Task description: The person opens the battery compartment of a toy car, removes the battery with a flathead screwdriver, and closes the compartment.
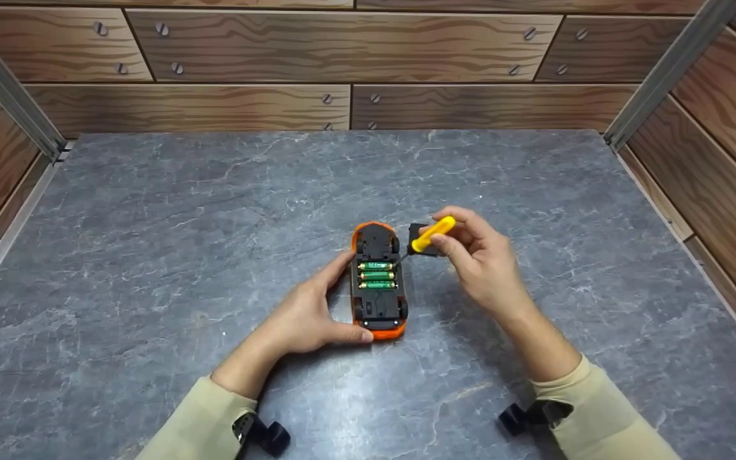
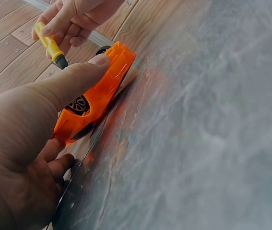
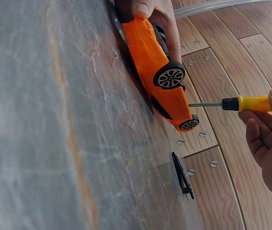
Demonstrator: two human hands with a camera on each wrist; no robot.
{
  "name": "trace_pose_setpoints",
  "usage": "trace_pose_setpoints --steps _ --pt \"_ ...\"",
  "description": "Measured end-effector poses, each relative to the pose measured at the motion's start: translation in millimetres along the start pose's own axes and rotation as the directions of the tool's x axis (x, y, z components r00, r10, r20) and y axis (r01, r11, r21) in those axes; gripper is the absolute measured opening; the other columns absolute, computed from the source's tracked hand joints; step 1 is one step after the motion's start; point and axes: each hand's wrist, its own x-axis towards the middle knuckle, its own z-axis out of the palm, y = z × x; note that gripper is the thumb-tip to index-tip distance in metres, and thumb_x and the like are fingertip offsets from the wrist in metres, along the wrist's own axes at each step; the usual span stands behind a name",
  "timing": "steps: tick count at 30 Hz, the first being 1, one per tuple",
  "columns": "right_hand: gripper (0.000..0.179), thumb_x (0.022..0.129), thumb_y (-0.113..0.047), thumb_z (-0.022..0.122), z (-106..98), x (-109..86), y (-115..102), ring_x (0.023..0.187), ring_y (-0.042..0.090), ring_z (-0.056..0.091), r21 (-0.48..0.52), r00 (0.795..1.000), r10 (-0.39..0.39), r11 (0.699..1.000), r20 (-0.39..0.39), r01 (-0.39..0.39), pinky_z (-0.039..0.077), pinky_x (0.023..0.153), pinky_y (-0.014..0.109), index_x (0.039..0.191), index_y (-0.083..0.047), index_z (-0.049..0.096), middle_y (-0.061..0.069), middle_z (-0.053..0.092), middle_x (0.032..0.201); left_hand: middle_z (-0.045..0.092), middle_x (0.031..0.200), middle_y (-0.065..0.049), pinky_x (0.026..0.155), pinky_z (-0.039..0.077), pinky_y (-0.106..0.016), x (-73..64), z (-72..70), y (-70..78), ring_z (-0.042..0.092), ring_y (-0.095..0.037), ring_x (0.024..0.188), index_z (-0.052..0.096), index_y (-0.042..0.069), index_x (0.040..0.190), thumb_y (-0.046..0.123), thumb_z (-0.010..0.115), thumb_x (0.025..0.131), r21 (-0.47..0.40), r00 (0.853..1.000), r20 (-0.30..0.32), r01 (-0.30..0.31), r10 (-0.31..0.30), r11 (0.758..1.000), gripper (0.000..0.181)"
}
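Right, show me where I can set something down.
The table is bare between the car and the back wall, left of the left hand, and right of the right hand. It is crowded around the car: both hands, the screwdriver and the black piece sit close together.

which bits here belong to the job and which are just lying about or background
Part of the job:
- upturned toy car, gripped by the left hand
- three green batteries in it
- yellow screwdriver in the right hand
- black piece, probably the battery cover

Just background:
- table
- wood-patterned panels
- metal posts
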Motion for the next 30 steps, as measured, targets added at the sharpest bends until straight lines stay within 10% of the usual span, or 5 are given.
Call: trace_pose_setpoints --steps 30 --pt "0.018 0.103 0.001 0.066 -3.2 0.8 0.5 0.09 0.037 0.073 -0.079 0.997 0.082 0.994 0.0 -0.082 0.06 0.073 0.027 0.121 0.002 0.063 0.018 0.078 0.111 0.039 0.168 -0.004 0.127 0.027 -0.048 -0.2 -0.2 1.0 0.036 -0.024 0.153 0.026 0.028 0.17 0.048 0.102 0.063 0.015 1.0 -0.008 0.018 -0.018 1.0 0.133"
